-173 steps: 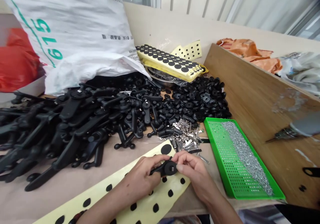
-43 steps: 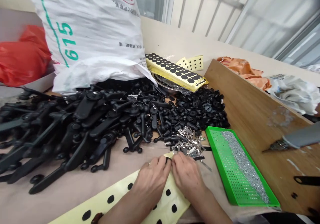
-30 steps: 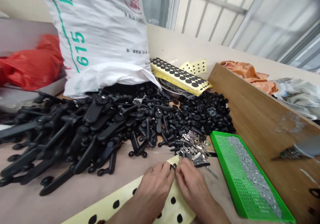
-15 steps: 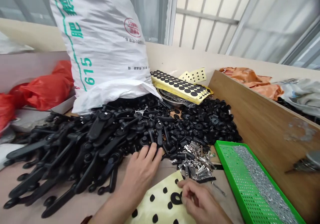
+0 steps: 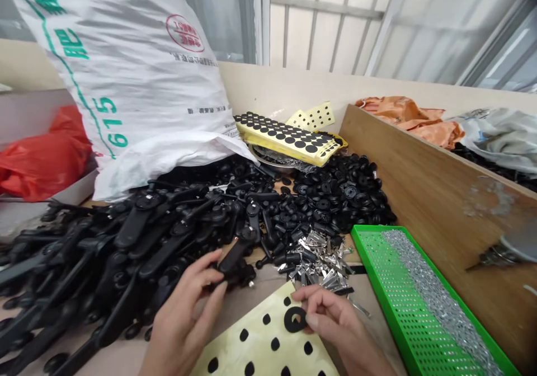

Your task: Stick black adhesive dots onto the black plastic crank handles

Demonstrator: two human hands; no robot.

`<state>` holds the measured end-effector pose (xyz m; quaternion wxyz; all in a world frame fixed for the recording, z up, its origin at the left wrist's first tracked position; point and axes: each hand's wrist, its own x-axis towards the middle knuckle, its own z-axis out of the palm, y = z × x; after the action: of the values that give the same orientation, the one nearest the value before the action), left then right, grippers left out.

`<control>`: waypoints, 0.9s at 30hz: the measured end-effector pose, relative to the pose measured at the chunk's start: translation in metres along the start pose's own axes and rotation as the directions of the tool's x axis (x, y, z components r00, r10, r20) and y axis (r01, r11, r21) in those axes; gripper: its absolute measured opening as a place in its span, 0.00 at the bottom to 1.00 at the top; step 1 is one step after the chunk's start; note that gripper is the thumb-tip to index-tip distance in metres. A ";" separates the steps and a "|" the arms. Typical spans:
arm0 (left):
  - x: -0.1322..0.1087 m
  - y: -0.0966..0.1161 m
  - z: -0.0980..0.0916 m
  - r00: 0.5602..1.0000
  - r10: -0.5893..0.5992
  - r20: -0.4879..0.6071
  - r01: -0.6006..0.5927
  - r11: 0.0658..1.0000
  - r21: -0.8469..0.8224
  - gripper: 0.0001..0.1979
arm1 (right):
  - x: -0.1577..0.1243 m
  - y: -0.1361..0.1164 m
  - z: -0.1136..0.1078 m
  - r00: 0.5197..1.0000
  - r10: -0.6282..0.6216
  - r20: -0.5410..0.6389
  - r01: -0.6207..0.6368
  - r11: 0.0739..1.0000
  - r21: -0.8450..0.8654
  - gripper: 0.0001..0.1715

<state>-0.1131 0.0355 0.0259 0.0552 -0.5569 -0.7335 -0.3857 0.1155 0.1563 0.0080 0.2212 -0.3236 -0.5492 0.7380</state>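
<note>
My left hand (image 5: 184,309) grips a black plastic lever part (image 5: 235,264) at its round end, just in front of the heap of similar levers (image 5: 126,253). My right hand (image 5: 331,320) pinches the edge of a black rubber ring (image 5: 294,319) lying on a pale yellow backing sheet (image 5: 260,337). Several black rubber dots stick to that sheet. The ring's underside is hidden.
Beyond the hands lie black round parts (image 5: 339,202), loose metal clips (image 5: 321,264) and a green perforated tray (image 5: 419,292) holding small metal pieces. A white woven sack (image 5: 126,74) slumps behind the heap, and a wooden board (image 5: 428,180) stands at right.
My left hand has lifted a lever part off the heap and holds it. My right hand has closed on the ring's edge. The head view has shifted slightly.
</note>
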 end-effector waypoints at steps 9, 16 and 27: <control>-0.016 0.008 0.023 0.924 0.270 0.270 -0.378 0.746 0.548 0.12 | -0.002 0.002 -0.002 0.999 0.020 0.034 -0.021 0.999 0.036 0.07; 0.001 0.024 0.021 0.935 0.310 0.175 -0.345 0.909 0.234 0.12 | -0.004 0.005 -0.009 0.994 -0.091 0.053 0.082 0.985 0.151 0.08; -0.009 0.053 0.037 0.527 -0.122 0.841 0.802 0.399 -0.445 0.10 | -0.004 -0.003 -0.003 0.992 -0.054 0.114 0.019 0.959 0.282 0.10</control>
<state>-0.0513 0.0556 0.0219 -0.6056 -0.3593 -0.5664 -0.4282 0.1203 0.1563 0.0109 0.2447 -0.2335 -0.4573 0.8225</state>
